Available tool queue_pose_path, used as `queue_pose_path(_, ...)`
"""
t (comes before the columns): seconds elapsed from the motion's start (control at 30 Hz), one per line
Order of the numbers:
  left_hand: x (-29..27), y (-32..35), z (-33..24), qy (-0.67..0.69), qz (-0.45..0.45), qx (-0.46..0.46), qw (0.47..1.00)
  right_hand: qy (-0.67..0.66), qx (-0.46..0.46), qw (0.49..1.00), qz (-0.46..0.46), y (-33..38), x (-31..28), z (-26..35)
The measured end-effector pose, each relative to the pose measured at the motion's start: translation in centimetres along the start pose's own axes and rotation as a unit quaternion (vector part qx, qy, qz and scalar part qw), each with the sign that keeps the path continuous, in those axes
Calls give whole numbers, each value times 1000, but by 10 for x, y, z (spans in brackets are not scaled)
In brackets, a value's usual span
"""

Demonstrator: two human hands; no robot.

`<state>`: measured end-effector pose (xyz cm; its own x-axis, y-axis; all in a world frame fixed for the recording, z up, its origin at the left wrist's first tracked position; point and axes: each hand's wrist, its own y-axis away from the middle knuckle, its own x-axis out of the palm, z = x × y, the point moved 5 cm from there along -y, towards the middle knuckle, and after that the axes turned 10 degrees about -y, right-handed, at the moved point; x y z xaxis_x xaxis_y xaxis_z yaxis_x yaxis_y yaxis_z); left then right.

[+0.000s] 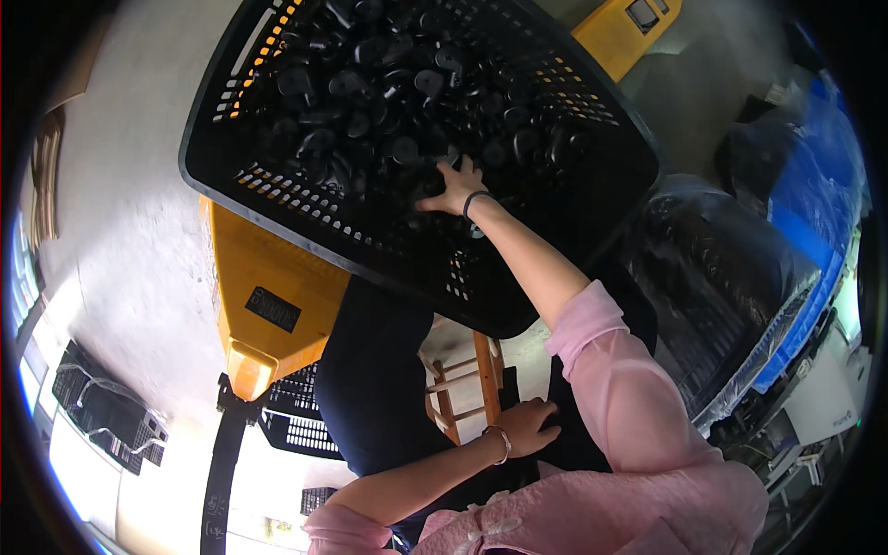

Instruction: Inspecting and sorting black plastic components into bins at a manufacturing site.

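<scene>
A large black plastic basket [592, 176] with slotted walls is heaped with black plastic parts [388, 92], many with round disc-shaped ends; their exact kind is hard to make out in the dark. My right hand [455, 190], a dark band on its wrist, reaches over the near wall into the basket. Its fingers are spread and touch the top of the heap, and no part shows clearly in its grip. Low in front of my body, my left hand [525, 429] hangs by my dark trouser leg, wearing a bracelet. Its fingers are loosely apart and it holds nothing.
A yellow pallet truck [268, 287] stands under the basket, its dark handle bar [222, 472] running toward me. Between my legs is a wooden stool [486, 375]. Plastic-wrapped black goods [721, 277] stand right; more black crates [102, 407] lie at left.
</scene>
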<state>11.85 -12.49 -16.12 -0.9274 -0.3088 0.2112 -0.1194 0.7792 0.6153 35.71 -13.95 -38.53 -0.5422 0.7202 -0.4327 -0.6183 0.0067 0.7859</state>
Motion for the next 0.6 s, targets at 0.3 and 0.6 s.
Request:
queue_pose_path(0.3, 17, -15, 10, 13, 20, 26, 999, 48, 67, 996, 41, -3, 16, 17)
queue_pose_path(0.6, -1, -7, -4, 64, 31, -27, 997, 97, 69, 986, 113, -5, 12, 5)
